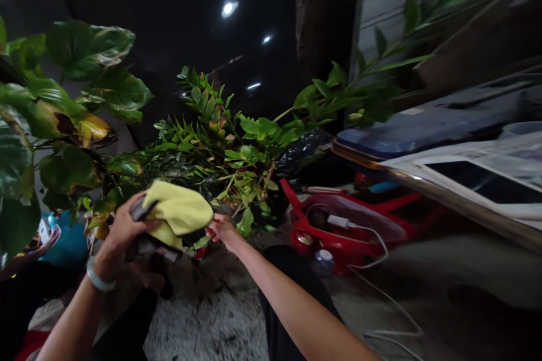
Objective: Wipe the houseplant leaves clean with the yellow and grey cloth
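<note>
A soft yellow cloth piece (180,208), with dark grey material at its left side and beneath, is held up in front of the plants. My left hand (125,225), with a pale bangle at the wrist, grips its left end. At the right tip, my right hand (222,231) pinches the cloth between its fingers. What the grey part is I cannot make out. Leafy green stems (249,180) stand just behind the cloth, close to my right hand.
Large-leaved plants (84,96) fill the left. To the right lies a tipped red plastic chair (355,237), with a white cable (387,245) trailing to the floor and a clear bottle (324,259) beside it. A blue padded board (406,130) juts in further right.
</note>
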Motion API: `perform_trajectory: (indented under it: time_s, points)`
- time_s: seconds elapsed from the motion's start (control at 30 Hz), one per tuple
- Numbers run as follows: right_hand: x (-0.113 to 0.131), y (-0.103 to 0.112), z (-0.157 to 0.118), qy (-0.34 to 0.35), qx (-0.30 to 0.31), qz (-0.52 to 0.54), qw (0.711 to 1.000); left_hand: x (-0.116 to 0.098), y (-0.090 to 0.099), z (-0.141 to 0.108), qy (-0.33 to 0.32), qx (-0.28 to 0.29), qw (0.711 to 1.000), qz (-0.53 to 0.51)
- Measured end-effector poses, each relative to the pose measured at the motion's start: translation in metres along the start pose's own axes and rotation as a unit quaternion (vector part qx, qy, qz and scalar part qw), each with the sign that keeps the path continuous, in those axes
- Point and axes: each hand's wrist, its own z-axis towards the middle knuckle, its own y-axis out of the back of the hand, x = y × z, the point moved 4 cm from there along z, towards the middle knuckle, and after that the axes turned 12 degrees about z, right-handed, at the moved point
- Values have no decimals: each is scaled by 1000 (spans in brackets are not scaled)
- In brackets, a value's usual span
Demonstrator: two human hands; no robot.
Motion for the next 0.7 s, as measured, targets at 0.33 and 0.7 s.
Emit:
perform_trajectory:
  time_s: [0.33,0.7]
  points:
    - [-8,-4,5,-6,-55,-24,998,44,-59,-19,4,92,995,30]
    - [-10,-8,6,-4,-27,-21,999,-2,-40,34,-59,-100,993,0]
